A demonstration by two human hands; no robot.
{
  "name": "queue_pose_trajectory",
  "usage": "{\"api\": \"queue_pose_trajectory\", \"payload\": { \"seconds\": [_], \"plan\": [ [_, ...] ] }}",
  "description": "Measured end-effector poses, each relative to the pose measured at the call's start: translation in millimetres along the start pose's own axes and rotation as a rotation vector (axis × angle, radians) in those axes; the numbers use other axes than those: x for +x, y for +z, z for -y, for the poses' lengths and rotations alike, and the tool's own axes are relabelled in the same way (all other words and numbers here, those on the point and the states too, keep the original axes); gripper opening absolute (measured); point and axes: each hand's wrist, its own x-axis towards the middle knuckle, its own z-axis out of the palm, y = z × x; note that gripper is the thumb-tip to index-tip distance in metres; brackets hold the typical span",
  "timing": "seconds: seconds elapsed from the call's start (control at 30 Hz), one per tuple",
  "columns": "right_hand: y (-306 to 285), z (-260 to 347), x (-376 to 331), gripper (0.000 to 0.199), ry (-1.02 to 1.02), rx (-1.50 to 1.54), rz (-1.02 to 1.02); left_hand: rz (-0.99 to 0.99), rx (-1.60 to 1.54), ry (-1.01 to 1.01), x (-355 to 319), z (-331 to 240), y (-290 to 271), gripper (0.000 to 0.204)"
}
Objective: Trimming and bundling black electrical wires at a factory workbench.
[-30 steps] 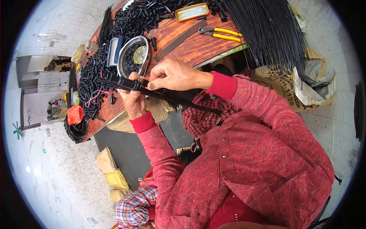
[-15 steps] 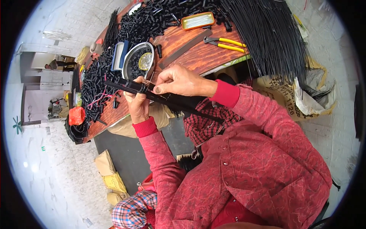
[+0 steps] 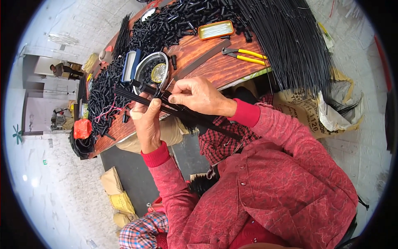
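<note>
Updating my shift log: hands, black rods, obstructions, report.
Left hand gripping black rods. Right hand curled close by, contact unclear. Metal bowl just beyond.

- On the table (image 3: 219,70): a bowl (image 3: 167,70).
- In the bowl: a dish (image 3: 158,72).
- Just left of the bowl: a box (image 3: 131,65).
- Right of the bowl: a bar (image 3: 202,60), then pliers (image 3: 251,53).
- Behind the bar: a tray (image 3: 217,36).
- Behind and left of the bowl: a heap of bits (image 3: 178,27).
- At the table's right end: wires (image 3: 286,45), with a sack (image 3: 306,108) below.
- Before the bowl: rods (image 3: 170,109), in the left hand (image 3: 147,120).
</note>
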Motion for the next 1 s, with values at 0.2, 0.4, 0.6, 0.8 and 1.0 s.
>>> {"api": "queue_pose_trajectory", "payload": {
  "seconds": [0.2, 0.4, 0.6, 0.8, 1.0],
  "plan": [
    [-1, 4, -2, 0.018, -0.007, -0.064, -0.001, -0.006, 0.197, -0.009, -4, -13, -4, 0.042],
    [-6, 8, -3, 0.02, -0.011, -0.076, 0.049, 0.024, 0.094, 0.017, -2, -3, -12, 0.041],
    [-9, 3, -1, 0.026, 0.015, 0.011, 0.151, 0.123, -0.047, 0.028, 5, 12, -30, 0.042],
    [-6, -7, 3, 0.024, 0.138, 0.163, 0.229, 0.215, -0.099, 0.081, 12, 22, -44, 0.048],
    [-5, 1, -2, 0.022, 0.129, 0.07, 0.23, 0.213, -0.078, 0.051, 10, 17, -42, 0.049]
  ]
}}
